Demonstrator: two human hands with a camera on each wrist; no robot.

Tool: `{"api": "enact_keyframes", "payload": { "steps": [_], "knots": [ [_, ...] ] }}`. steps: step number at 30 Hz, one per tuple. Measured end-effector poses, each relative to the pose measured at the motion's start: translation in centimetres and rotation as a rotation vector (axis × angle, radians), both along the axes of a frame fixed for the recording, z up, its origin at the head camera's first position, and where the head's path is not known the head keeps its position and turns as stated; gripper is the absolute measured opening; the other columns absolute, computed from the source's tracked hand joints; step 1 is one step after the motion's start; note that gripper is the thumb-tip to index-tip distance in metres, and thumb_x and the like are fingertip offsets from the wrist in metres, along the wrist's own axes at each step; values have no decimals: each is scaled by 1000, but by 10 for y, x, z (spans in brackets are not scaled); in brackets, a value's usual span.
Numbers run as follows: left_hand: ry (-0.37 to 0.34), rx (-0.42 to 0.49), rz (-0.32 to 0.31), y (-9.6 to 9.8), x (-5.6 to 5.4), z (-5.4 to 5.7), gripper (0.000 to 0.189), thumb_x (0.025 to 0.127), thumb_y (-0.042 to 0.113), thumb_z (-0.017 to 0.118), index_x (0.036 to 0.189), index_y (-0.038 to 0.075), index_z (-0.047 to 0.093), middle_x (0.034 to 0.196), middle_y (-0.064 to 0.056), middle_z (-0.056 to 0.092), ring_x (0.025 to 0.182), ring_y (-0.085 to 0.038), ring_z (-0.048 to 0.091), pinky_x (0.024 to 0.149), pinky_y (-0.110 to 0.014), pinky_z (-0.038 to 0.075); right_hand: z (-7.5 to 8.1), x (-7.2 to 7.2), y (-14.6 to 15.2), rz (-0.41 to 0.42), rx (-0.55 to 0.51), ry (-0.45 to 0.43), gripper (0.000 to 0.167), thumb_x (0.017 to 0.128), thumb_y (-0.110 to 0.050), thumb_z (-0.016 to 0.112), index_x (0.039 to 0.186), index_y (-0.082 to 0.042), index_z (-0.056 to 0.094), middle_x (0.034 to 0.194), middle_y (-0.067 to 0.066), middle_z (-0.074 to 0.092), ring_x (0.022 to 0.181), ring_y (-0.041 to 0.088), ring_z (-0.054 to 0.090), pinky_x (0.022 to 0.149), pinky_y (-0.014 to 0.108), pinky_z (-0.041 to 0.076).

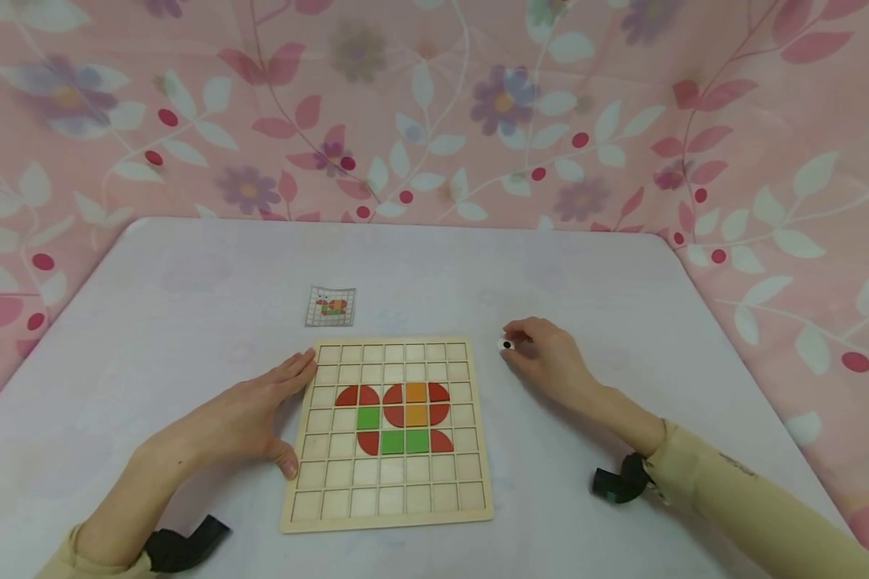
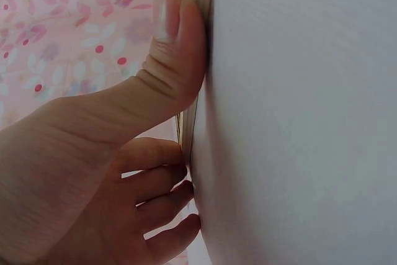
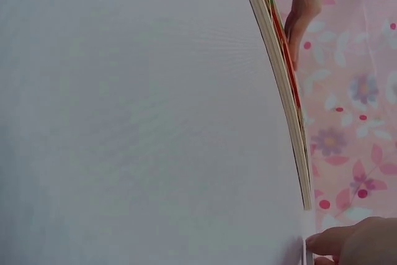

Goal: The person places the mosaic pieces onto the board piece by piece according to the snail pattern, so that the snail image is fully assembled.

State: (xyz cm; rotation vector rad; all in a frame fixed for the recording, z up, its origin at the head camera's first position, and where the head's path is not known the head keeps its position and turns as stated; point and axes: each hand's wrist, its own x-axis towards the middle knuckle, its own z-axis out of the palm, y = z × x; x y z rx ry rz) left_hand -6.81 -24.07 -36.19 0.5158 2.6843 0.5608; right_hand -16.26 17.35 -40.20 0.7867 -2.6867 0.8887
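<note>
A wooden grid board (image 1: 387, 527) lies on the table with red quarter-circle tiles (image 1: 441, 441), green square tiles (image 1: 368, 418) and orange square tiles (image 1: 416, 392) in its cells. My left hand (image 1: 224, 418) rests along the board's left edge, fingers and thumb spread against the rim. In the left wrist view, the left thumb (image 2: 177, 48) touches the side of the board. Off the board's upper right corner, my right hand (image 1: 553, 362) pinches a small white tile with a black dot (image 1: 505, 344). The right wrist view shows only part of that hand (image 3: 366, 240).
Behind the board lies a small picture card (image 1: 331, 307) showing a coloured pattern on a grid. The table (image 1: 586, 281) has a white cover. A pink floral cloth (image 1: 420, 112) hangs behind and beside it.
</note>
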Motion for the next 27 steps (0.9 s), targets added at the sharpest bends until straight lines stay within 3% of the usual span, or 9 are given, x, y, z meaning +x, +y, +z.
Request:
{"api": "enact_keyframes", "payload": {
  "steps": [5,14,27],
  "knots": [
    [-7,-2,6,1,0,1,141,45,67,85,155,-1,30,167,-16,17,151,-41,21,111,-59,35,6,6,-16,82,-36,-43,26,85,-11,78,108,-5,69,102,4,71,95,19,66,86,39,55],
    [-13,5,9,0,0,0,140,45,66,85,155,-1,31,167,-16,17,151,-42,20,111,-59,35,20,15,-66,382,-7,-79,27,87,-14,77,111,-6,67,106,2,70,98,14,65,90,33,54],
    [-25,12,6,-1,-1,1,139,46,66,85,155,0,31,167,-15,17,151,-41,19,111,-59,35,37,4,-133,550,177,-214,28,94,-22,71,117,-8,67,110,0,69,101,12,62,94,29,50]
  ]
}}
